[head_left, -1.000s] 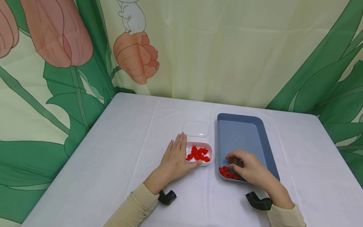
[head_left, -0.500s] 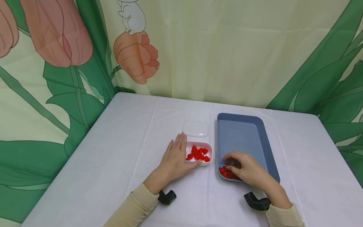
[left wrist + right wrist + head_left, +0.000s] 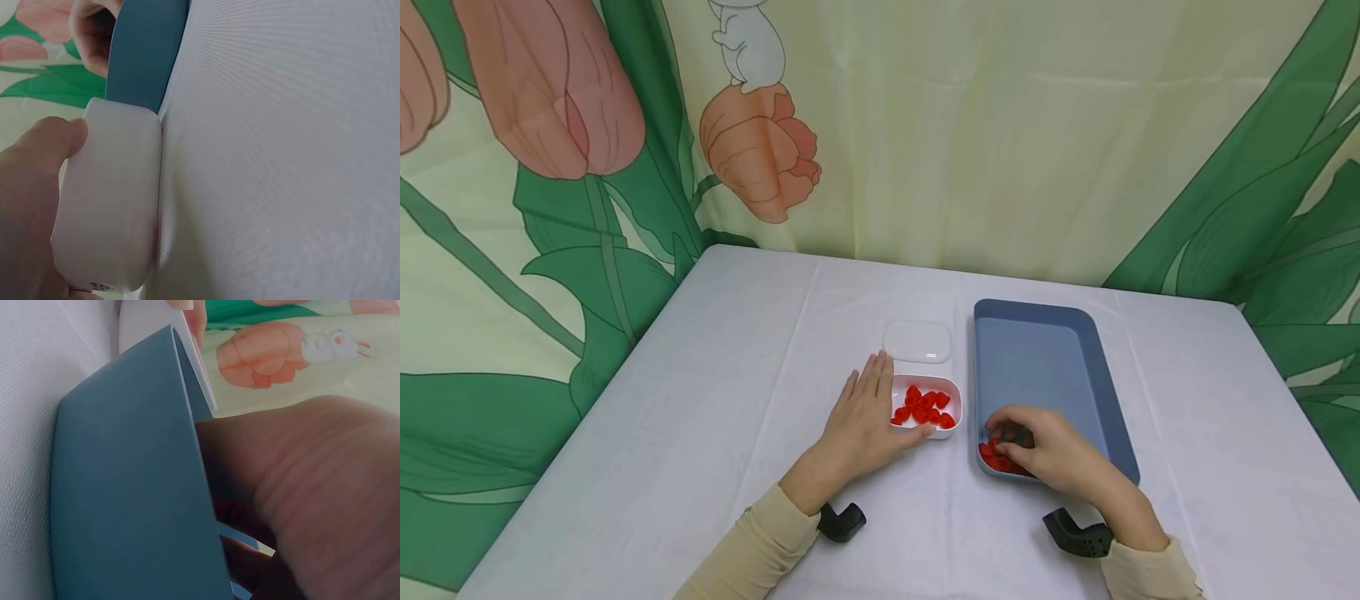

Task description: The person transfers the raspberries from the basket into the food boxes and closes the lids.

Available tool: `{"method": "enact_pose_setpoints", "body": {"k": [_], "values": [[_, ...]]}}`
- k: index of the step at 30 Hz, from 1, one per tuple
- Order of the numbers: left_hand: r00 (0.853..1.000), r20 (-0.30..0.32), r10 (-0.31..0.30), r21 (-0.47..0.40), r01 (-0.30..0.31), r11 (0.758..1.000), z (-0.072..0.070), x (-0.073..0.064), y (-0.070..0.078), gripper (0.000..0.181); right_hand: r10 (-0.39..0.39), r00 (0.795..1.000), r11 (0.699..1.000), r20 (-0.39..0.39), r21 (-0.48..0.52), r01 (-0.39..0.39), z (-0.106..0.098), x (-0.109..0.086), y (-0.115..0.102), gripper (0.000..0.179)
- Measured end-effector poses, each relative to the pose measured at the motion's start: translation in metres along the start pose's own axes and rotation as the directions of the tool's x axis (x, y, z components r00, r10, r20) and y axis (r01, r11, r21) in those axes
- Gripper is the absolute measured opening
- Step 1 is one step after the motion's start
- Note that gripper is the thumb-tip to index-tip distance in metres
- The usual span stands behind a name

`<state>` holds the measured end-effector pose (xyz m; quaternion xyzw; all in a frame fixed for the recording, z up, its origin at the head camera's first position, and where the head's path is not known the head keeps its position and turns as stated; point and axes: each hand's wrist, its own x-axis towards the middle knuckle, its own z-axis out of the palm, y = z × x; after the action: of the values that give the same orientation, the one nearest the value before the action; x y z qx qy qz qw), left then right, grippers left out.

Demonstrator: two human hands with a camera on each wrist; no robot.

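Two batches of small red things are seen on the cloth-covered table (image 3: 737, 358): boxed pieces (image 3: 921, 412) are scattered over the floor of the white box (image 3: 112, 194), tray pieces (image 3: 999, 463) are bunched in the near left corner of the blue tray (image 3: 1037, 358). Box is braced by the left hand (image 3: 863, 423): fingers laid nearly straight along its left side, thumb spread away from them and pressed on the near wall (left wrist view agrees). Probably a steadying hold; a light box could slide on cloth if knocked. Nothing is seen pinched there. Right hand (image 3: 1047, 445) is dipped inside the tray at that corner, fingers bent, thumb held apart from the index finger. Tray pieces are partly covered by it, so whether one is pinched can't be told. Corner likely helps: pieces are backed by two walls and are less easily chased around by fingertips. Box is set just beside the tray, on its left, not touching; reach between the two is presumably kept short that way. Clear lid (image 3: 917, 342) is laid flat beyond the box, so the box's top is left uncovered and, as judged, neither hand is hindered.
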<state>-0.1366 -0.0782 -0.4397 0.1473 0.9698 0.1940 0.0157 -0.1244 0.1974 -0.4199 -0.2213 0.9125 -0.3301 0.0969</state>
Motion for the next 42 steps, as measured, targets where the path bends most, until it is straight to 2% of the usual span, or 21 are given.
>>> {"method": "enact_pose_setpoints", "body": {"k": [16,26,31,42], "values": [[1.0,0.005,-0.002,0.011,0.002,1.0,0.0001,-0.0004,-0.0001,0.108,0.003,1.0,1.0,-0.011,0.018,-0.002,-0.0027,0.0004,-0.0011,0.02],[1.0,0.008,-0.001,0.018,0.0,1.0,0.0008,0.0003,-0.0007,0.108,-0.02,0.997,0.999,-0.071,0.033,0.022,-0.0073,-0.0011,-0.0033,0.019],[1.0,0.01,0.0,0.019,0.0,1.0,0.0012,0.0007,-0.0005,0.108,-0.038,0.988,0.999,-0.147,-0.011,0.037,-0.0083,-0.0005,-0.0027,0.021],[1.0,0.015,-0.008,0.02,0.008,1.0,0.0011,0.0001,-0.0002,0.108,-0.177,0.949,0.984,-0.262,-0.072,0.164,-0.0071,0.0071,-0.0011,0.026]]}}
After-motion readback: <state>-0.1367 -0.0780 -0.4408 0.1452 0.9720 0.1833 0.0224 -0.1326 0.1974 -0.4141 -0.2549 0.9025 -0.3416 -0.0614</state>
